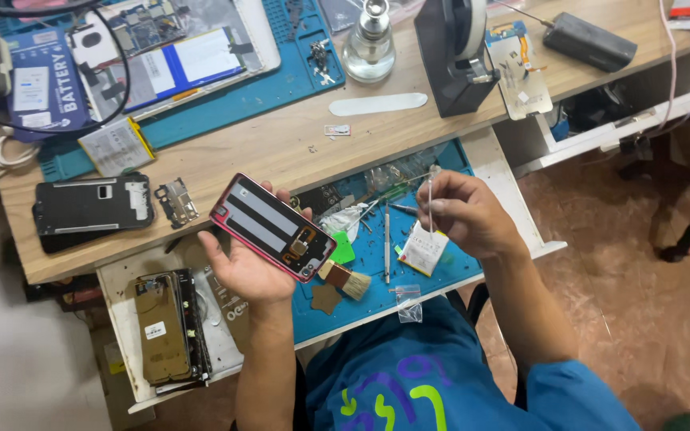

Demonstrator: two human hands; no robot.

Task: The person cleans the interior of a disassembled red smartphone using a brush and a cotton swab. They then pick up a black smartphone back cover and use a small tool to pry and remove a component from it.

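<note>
Opened phone (273,227): lying back-up across the left palm, pink-framed, above the pull-out tray.
Left hand (243,267): cupping it from six o'clock.
Right hand (463,214): at three o'clock, well apart, pinching thin tweezers (430,201).
Brush (346,279): resting just beside, at four o'clock.

Single head-worn view, steeply downward, close over the workbench (297,144).

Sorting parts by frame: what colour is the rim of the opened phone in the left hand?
Pink-red, around the opened phone, seen in the head view.
</note>
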